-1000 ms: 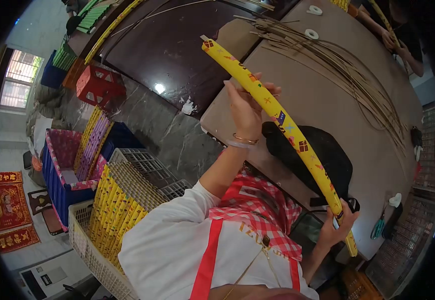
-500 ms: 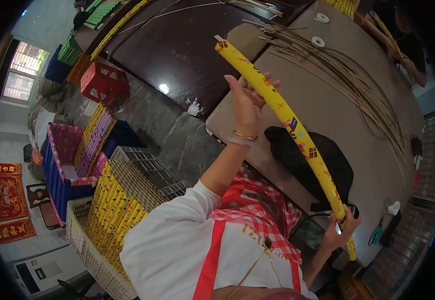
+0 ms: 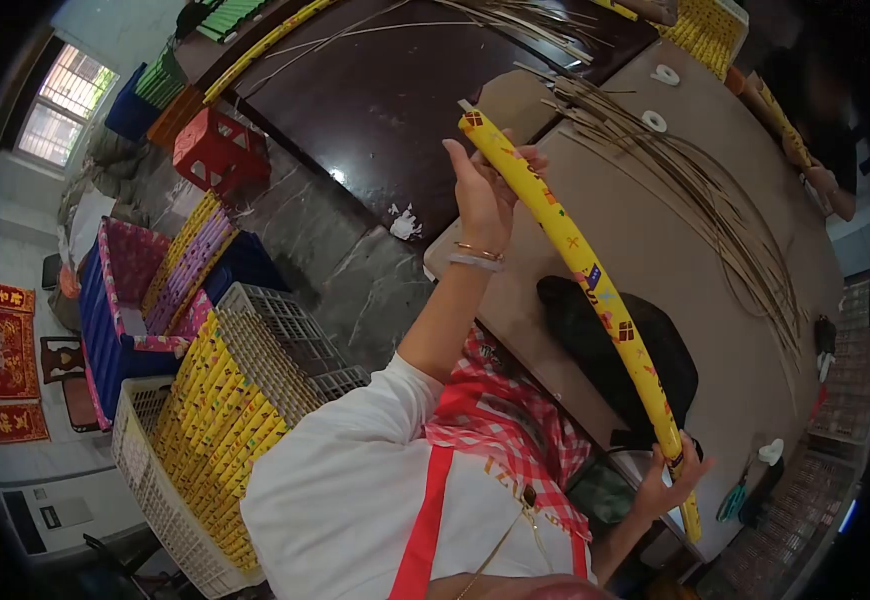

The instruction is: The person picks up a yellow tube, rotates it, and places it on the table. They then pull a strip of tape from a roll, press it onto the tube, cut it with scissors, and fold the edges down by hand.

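The yellow stick (image 3: 595,278) slants over the counter (image 3: 645,235) from top middle to lower right; it looks like a holding step, with the left hand (image 3: 483,205) open behind it, the right hand's (image 3: 659,492) fingers closed round its low end, and moving it seems to need both hands.

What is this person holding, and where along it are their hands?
A long yellow patterned tube. The right hand grips it near the picture's lower end; the left hand lies open under it, nearer the upper end.
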Tool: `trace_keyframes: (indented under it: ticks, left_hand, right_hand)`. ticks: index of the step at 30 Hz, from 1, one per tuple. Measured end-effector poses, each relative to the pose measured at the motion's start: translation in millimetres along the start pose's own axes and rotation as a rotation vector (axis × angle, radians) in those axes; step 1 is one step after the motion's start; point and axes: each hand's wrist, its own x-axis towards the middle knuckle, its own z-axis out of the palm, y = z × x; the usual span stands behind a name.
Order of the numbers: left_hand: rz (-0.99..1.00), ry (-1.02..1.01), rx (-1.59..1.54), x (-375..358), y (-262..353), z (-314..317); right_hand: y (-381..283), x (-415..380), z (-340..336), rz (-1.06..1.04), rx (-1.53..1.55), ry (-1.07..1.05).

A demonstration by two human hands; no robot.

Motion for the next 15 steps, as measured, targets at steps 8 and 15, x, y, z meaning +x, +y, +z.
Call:
trace_keyframes:
  ticks: [8, 15]
  left_hand:
    - [0.112, 0.145, 0.049, 12, 5, 3]
    - [0.079, 0.087, -0.166, 6, 14, 1]
  right_hand:
    - [4, 0, 3, 0.059, -0.015, 0.007]
    - [4, 1, 2, 0.058, -0.018, 0.009]
